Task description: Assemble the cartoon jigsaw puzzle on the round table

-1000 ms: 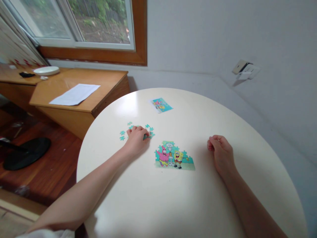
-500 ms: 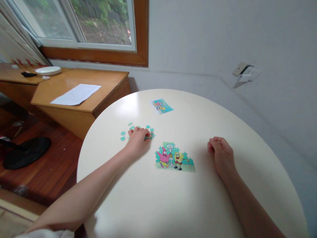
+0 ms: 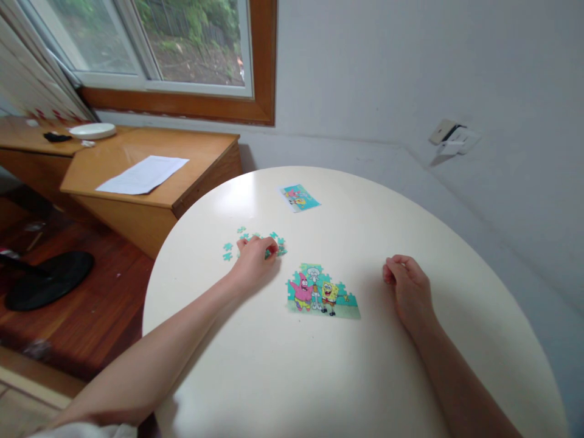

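Observation:
My left hand point(image 3: 256, 261) is over a cluster of loose teal jigsaw pieces point(image 3: 227, 247), its fingers curled down among them. Whatever its fingertips grip is hidden from view. Closer to me lies a partly joined jigsaw puzzle point(image 3: 322, 292) with a pink starfish, a tall pale figure and a yellow sponge figure; its upper edge is stepped and uneven. Right of the puzzle, my right hand point(image 3: 408, 286) rests closed on the table, apart from the puzzle, with no object showing in its fingers.
A small picture card point(image 3: 300, 198) with the same cartoon figures lies toward the far edge of the round white table point(image 3: 365, 371). Beyond its left side stands a wooden desk point(image 3: 205, 149) bearing a white paper sheet point(image 3: 142, 174) and a white plate point(image 3: 92, 131).
The view has shifted very slightly. My left hand stays among the loose pieces with only a small finger movement; my right hand keeps its place.

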`<state>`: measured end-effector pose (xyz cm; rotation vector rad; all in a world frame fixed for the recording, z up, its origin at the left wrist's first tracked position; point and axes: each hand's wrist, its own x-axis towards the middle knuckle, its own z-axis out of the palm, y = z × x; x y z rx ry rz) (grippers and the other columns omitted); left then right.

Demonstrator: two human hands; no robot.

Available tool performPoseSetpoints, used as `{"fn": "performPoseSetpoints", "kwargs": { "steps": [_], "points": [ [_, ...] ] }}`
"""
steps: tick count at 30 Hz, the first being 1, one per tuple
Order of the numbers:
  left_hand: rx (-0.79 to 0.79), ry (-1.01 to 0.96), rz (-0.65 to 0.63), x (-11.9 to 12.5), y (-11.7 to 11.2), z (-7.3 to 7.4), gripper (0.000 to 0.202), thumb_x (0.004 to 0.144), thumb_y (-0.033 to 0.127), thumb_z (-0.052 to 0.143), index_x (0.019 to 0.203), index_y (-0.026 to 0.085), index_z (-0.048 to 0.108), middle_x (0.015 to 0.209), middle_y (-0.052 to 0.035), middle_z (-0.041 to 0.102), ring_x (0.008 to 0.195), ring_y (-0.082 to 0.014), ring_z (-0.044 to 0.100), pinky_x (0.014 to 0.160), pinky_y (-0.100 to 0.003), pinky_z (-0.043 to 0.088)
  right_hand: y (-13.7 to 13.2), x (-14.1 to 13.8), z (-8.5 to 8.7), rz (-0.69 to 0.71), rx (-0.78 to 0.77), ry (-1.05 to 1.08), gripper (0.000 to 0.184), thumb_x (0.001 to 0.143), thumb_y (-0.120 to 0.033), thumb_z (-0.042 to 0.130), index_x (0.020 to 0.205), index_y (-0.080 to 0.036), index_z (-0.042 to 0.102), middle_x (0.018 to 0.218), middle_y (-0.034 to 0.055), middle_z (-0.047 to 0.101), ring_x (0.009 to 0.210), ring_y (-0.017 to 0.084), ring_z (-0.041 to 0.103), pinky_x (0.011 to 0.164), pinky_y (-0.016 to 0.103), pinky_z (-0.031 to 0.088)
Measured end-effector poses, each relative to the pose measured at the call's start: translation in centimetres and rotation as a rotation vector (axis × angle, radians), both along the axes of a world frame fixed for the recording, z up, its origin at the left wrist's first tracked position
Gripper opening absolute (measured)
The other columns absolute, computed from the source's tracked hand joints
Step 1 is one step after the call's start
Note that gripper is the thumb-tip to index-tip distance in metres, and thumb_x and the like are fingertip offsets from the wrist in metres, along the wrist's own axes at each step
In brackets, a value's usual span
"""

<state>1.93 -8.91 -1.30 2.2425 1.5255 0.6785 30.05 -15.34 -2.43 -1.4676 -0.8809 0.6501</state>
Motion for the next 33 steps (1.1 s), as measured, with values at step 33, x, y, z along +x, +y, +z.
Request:
{"fn": "performPoseSetpoints", "kwargs": {
  "steps": [33],
  "points": [
    [-0.226, -1.055, 0.053, -0.3, 0.8, 1.0, 0.023, 0.061, 0.030, 0.072, 0.076, 0.016, 0.061, 0.063, 0.0027, 0.058, 0.058, -0.0089, 0.053, 0.058, -0.023, 0.043, 0.0, 0.1, 0.0, -0.009, -0.014, -0.039, 0.021, 0.064, -0.039, 0.063, 0.065, -0.023, 0.049, 0.049, -0.0043, 0.046, 0.049, 0.013, 0.040, 0.049, 0.028, 0.031]
  ]
}}
